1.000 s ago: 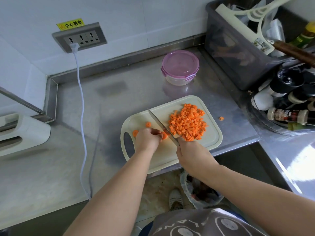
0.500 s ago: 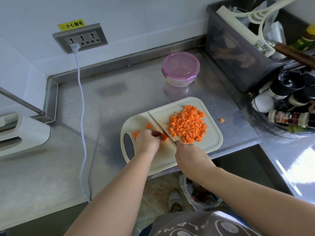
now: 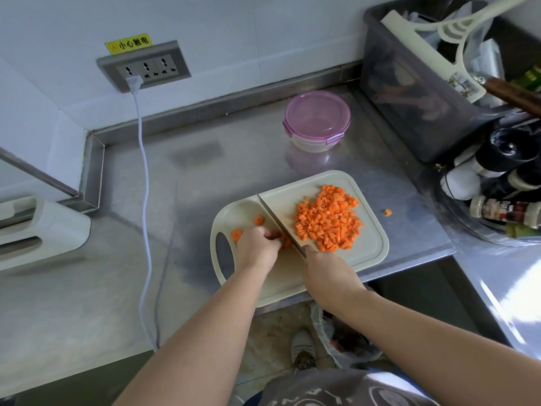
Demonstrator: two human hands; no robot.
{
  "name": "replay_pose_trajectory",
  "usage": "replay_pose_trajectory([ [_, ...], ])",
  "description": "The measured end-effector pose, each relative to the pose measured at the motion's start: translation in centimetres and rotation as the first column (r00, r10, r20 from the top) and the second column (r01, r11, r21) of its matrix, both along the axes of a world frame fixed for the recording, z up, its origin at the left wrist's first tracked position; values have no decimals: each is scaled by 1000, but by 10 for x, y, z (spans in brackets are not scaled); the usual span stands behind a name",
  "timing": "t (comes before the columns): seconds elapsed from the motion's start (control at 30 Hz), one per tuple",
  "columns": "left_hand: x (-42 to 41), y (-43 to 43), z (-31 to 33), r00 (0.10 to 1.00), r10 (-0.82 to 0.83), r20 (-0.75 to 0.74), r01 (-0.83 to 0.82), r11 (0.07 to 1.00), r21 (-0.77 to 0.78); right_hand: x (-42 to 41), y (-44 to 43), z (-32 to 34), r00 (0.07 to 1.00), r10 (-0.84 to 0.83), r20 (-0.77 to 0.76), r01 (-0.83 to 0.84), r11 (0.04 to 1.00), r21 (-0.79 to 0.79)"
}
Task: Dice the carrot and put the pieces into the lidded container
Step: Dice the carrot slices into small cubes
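A cream cutting board (image 3: 371, 250) lies at the counter's front edge. A heap of diced carrot (image 3: 329, 219) covers its right half. My left hand (image 3: 257, 247) pinches a small carrot piece (image 3: 285, 240) against the board. My right hand (image 3: 329, 268) grips the handle of a knife (image 3: 276, 221), whose blade rests edge-down on that piece. Two carrot slices (image 3: 259, 220) lie loose on the board's left part. The lidded container (image 3: 317, 120), clear with a pink lid clipped on, stands behind the board.
One carrot cube (image 3: 388, 212) lies on the steel counter right of the board. A grey bin (image 3: 415, 92) and a rack of spice bottles (image 3: 497, 197) stand at the right. A white cable (image 3: 143, 177) runs down from the wall socket; a white appliance (image 3: 38, 230) sits at the left.
The knife blade has come down onto the carrot piece under my left hand's fingers. Both hands stay at the same spot on the board.
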State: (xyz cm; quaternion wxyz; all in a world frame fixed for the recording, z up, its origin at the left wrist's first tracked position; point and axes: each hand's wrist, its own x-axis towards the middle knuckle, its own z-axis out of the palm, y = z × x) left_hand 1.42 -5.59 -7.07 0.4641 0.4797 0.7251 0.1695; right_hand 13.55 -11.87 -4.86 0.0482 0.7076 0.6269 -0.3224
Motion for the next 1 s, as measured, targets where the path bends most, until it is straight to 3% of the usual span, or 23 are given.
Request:
replay_pose_trajectory([
  [0.13,1,0,1,1000,-15,-24,15,1000,3,-1,6,0,999,-31,-42,32,999,28],
  [0.4,-6,-5,13,998,-11,61,7,998,66,25,-1,14,994,97,-49,-79,955,285],
  [0.47,-24,-2,25,973,175,148,-198,967,158,38,-8,18,987,163,-6,-151,926,346],
  [0.53,-53,5,41,895,380,232,-437,849,297,51,-16,21,962,257,96,-273,863,424],
  [0.57,-64,7,49,885,422,197,-465,797,386,57,-19,20,930,324,171,-366,811,455],
  [0.63,-75,8,65,941,327,86,-322,788,525,64,-21,16,871,398,287,-491,719,492],
  [0.7,-65,2,76,999,-33,-8,33,866,499,69,-20,9,807,476,351,-591,632,502],
  [0.73,-57,-2,76,962,-256,-96,272,857,438,70,-19,6,777,508,371,-628,595,502],
  [0.8,-43,-10,66,744,-578,-335,666,686,294,69,-18,7,747,536,394,-664,564,491],
  [0.87,-36,-15,54,594,-671,-444,792,584,178,69,-18,8,740,533,411,-672,555,490],
  [1.0,-32,-20,39,602,-688,-404,785,602,145,70,-19,12,732,544,410,-681,547,488],
])
